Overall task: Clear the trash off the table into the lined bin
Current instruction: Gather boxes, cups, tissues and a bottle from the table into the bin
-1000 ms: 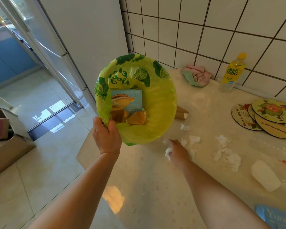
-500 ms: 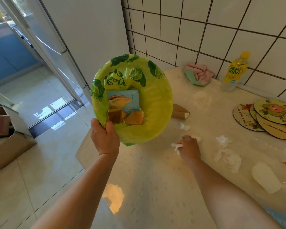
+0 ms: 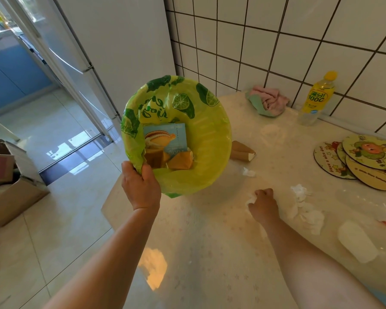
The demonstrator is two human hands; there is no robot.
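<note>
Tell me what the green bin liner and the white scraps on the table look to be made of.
Yellow-green lime-printed bin liner: thin glossy plastic film, by its translucence and crinkles where the left hand grips. Crumpled white scraps: soft matte tissue paper, probably, by their torn, fluffy edges; the right hand closes on one.

Lime-printed green-lined bin (image 3: pixel 201 139) tilted above left hand's (image 3: pixel 140 186) rim grip, white tissue scraps (image 3: pixel 308 212) strewn on table (image 3: pixel 210 253) right of right hand's (image 3: pixel 263 202) closed fist, brown carton (image 3: pixel 242 150) beyond it

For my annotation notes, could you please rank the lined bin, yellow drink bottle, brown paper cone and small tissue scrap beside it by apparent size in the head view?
1. Green-lined round bin, though nearest the camera.
2. Yellow plastic drink bottle.
3. Brown paper cone.
4. Small white tissue scrap.
</note>
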